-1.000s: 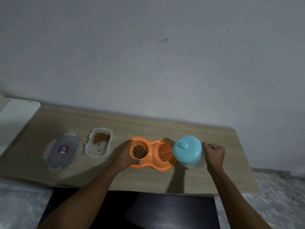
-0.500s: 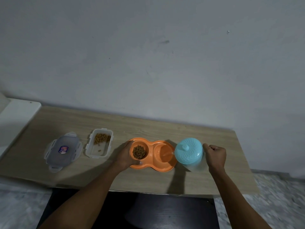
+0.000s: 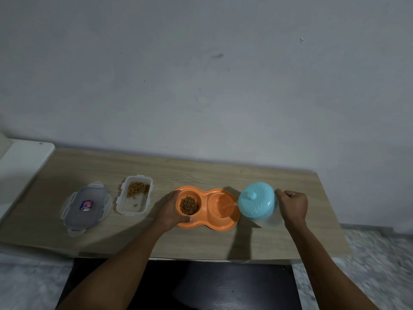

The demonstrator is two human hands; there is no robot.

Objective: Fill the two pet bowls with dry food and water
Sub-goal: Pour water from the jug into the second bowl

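The step in hand is the water pour. The orange double pet bowl [image 3: 223, 227] sits on the wooden surface [image 3: 201, 173] near its front edge. Its left well already holds dry kibble [image 3: 188, 205], and its right well [image 3: 218, 211] is taking a thin stream of water [image 3: 230, 205] from the spout of the teal-lidded water jug [image 3: 257, 203], which is tilted over just to the right. The right hand [image 3: 292, 205] is closed in a fist behind the jug, presumably round a handle that is hidden. The left hand [image 3: 171, 211] cups the bowl's left end, with fingers wrapped round the far rim and the thumb on the near one. To do this well, the tilt should be kept shallow so the stream stays narrow and lands in the middle of the right well, away from the ridge between the wells, since splash over it would wet the kibble. The left hand's hold matters because a light plastic dish can skate as water strikes it. How full the well is cannot be judged clearly. It would be sensible to stop short of the rim and right the jug slowly so the last drops fall inside. The open food container [image 3: 134, 199] and its lid [image 3: 87, 205] lie well to the left, out of the way.
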